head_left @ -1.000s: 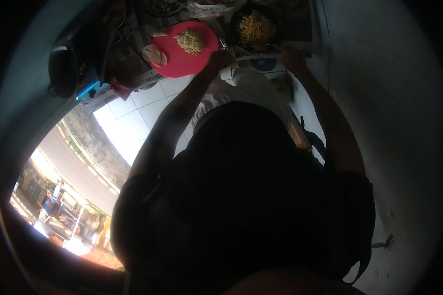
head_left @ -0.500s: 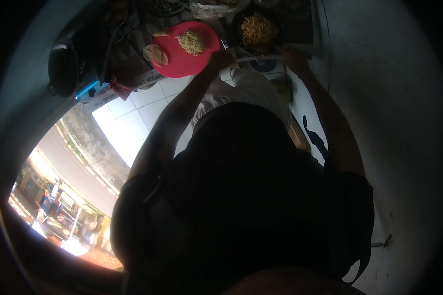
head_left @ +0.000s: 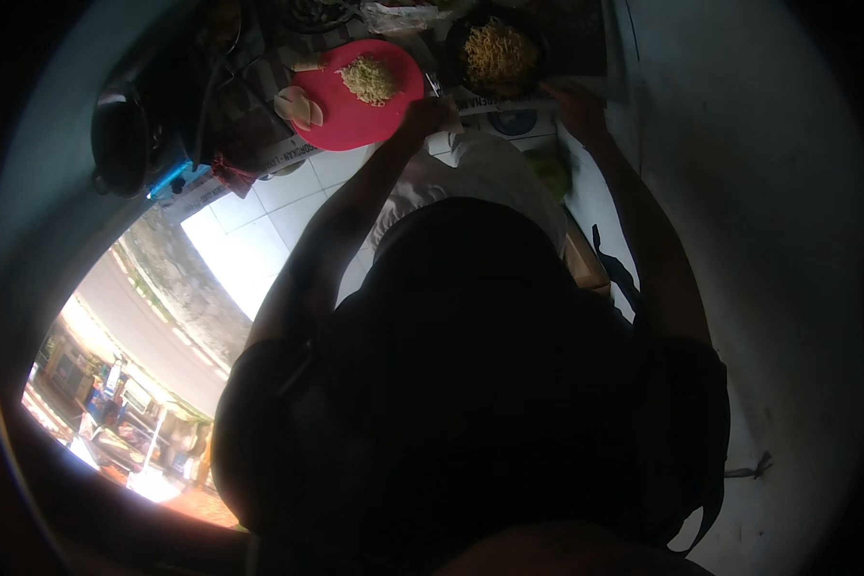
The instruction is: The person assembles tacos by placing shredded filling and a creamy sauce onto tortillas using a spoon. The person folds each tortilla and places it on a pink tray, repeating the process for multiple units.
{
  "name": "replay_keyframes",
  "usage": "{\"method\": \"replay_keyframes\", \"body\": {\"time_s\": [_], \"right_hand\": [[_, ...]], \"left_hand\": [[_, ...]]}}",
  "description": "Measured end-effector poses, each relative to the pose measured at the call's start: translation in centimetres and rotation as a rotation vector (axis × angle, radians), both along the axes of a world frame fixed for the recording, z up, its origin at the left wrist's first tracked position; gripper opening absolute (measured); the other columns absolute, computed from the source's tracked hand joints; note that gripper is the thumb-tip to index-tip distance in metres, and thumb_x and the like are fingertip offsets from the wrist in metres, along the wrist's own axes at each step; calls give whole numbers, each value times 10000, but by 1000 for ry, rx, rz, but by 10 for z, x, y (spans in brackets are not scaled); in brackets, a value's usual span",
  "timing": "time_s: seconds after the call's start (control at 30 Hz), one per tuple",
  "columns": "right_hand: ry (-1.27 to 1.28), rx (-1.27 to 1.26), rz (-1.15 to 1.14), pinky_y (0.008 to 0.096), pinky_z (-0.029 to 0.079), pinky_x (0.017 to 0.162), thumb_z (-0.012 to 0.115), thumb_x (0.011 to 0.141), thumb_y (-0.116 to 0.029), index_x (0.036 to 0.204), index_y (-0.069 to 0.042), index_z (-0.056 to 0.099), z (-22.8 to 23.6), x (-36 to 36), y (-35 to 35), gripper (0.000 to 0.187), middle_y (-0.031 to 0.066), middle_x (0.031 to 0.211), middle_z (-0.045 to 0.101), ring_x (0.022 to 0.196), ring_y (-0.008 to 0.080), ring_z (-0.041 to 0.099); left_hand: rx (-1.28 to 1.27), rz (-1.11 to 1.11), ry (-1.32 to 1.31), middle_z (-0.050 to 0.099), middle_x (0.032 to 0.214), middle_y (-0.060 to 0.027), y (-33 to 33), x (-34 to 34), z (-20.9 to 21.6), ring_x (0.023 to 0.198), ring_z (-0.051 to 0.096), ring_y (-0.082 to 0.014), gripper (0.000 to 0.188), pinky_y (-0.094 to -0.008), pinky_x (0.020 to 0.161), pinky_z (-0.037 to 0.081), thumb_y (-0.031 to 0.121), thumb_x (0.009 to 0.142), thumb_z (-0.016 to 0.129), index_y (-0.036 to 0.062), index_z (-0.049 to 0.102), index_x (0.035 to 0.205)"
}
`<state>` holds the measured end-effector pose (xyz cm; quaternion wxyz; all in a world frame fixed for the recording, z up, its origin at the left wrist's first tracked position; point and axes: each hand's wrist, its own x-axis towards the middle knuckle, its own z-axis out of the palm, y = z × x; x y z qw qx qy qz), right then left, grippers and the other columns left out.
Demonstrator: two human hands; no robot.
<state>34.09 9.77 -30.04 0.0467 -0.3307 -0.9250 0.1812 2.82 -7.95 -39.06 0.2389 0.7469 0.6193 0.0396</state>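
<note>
- While you are facing the work surface, a black pot point(head_left: 120, 139) is standing at the far left, with a bright blue strip point(head_left: 170, 180) showing beside its lower right.
- A crumpled reddish cloth point(head_left: 232, 173) is lying to the right of the pot, near the edge of the surface.
- Printed paper point(head_left: 288, 156) is lining the front edge of the surface.
- Several pale round sheets point(head_left: 300, 108) are overlapping at the left rim of the pink board point(head_left: 360, 127).
- A small pale roll point(head_left: 309, 63) is lying at the upper left rim of the same board.
- A heap of pale shreds point(head_left: 368, 80) is resting on the board's upper part.
- Your left hand point(head_left: 424, 118) is narrowing around a pale flat piece point(head_left: 450, 115), which is projecting to the right, just off the board's lower right rim.
- A dark bowl point(head_left: 459, 67) is standing right of the board, holding yellowish-brown, noodle-like food point(head_left: 497, 53).
- Your right hand point(head_left: 580, 110) is reaching the bowl's lower right rim with its fingertips; whether it is gripping anything, you cannot tell in this dim light.
</note>
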Motion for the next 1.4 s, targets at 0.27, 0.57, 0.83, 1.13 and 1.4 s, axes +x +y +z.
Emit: {"method": "replay_keyframes", "body": {"time_s": [0.27,0.57,0.83,1.13,1.4], "right_hand": [[-264,19,-9,393,497,853,575,767,-120,1270,-245,565,0,2,-4,519,80,1067,610,1004,263,585],[104,112,-48,402,450,943,529,757,-79,1213,-204,610,-45,6,-2,479,74,1159,621,1087,258,573],[-64,35,-88,433,470,903,536,820,-137,1202,-170,604,-9,-7,-7,390,88,1118,627,1048,280,591],[86,63,-89,437,501,840,525,784,-64,1185,-206,627,16,-2,-6,438,114,1017,648,961,300,619],[-100,24,-14,449,500,727,545,779,-100,1186,-198,629,32,3,-12,426,127,885,622,847,308,624]], "left_hand": [[40,-146,35,664,925,-115,5,-8,12,815,663,-244,202,-356,690,534,165,846,554,60,659,983],[-1,-60,116,615,679,-47,17,-6,24,593,602,-200,33,-336,510,455,120,774,625,109,645,798],[-223,514,-850,578,673,15,20,-15,-5,564,531,-71,121,-239,481,414,166,858,587,79,651,803],[-433,853,-1122,637,810,-1,6,1,17,693,602,-96,107,-278,558,473,173,865,593,110,655,925],[-581,962,-1159,624,830,10,0,10,36,738,604,-90,171,-269,594,469,227,880,592,84,635,965]]}}
